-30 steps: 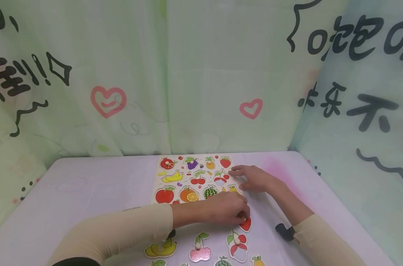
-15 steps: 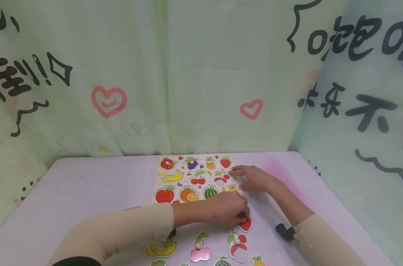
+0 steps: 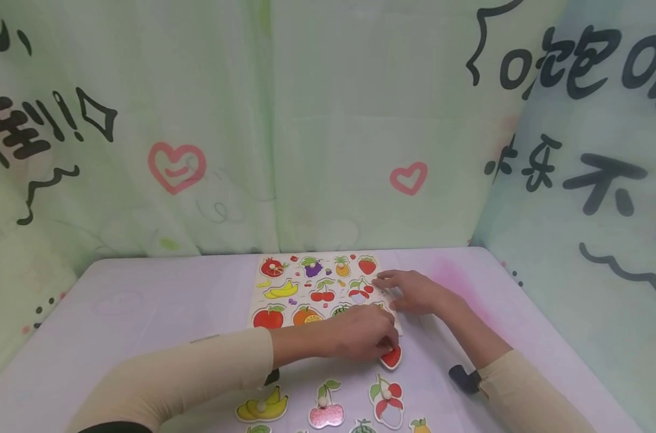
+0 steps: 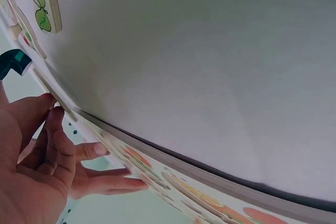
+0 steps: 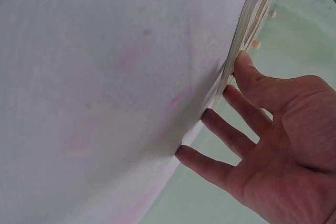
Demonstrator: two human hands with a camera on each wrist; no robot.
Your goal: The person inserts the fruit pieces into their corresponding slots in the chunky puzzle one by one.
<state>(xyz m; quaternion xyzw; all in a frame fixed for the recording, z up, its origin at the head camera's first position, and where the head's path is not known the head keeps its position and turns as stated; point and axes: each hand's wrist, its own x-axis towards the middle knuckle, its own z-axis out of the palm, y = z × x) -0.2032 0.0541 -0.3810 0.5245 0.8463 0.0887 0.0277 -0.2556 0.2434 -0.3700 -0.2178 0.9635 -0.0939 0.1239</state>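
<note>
In the head view my left hand [image 3: 357, 332] pinches a strawberry puzzle piece [image 3: 392, 358] by its top, just off the near right corner of the fruit puzzle board [image 3: 256, 300]. The left wrist view shows that hand [image 4: 39, 156] with thumb and finger together at the piece's thin edge. My right hand [image 3: 414, 291] lies at the board's right side. Its thumb touches the board's edge in the right wrist view, and its other fingers [image 5: 231, 135] are spread, tips on the tabletop. The left hand covers part of the board's nearest row.
Nearer me lie loose pieces: bananas [image 3: 263, 409], pink cherries [image 3: 326, 414], a red-and-white fruit [image 3: 387, 412], a watermelon [image 3: 363, 427] and a yellow fruit [image 3: 419, 426], the last two cut by the frame. A patterned curtain [image 3: 328, 150] hangs behind the table.
My left hand has shifted slightly left and away from me, taking the strawberry piece along toward the board's near right corner. The right hand stays where it was.
</note>
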